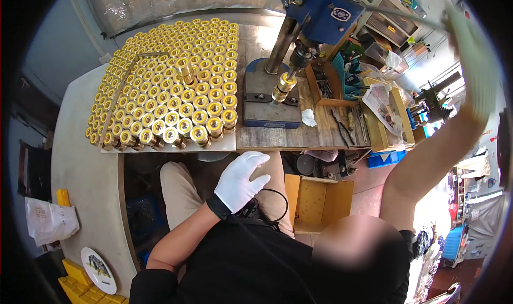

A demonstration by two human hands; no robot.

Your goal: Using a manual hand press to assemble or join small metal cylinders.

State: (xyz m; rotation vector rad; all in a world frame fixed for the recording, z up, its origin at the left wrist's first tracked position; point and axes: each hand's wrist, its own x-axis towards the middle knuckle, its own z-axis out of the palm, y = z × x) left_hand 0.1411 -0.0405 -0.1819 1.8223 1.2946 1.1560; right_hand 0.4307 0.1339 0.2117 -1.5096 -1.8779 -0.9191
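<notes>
My left hand (240, 182), in a white glove, hovers over my lap below the table edge. Its fingers are curved and the thumb stands apart, with nothing between them. Up at the right, my gloved right hand (473, 63) is blurred, closed around the outer end of the long lever (403, 15) of a blue drill press (326, 15). Beneath the press's chuck (302, 54), a brass fitting (284, 87) stands tilted in view on the base, the tool reaching its upper opening. Many similar brass fittings (186, 110) stand in close rows left of the press.
One fitting (184, 71) rises above the rows, beside a thin strip (120, 93) lying across them. Right of the press are a wooden tool box (320, 93), pliers (342, 127), crumpled white paper (308, 117) and a clear plastic tray (380, 107). Below sits an open carton (320, 202).
</notes>
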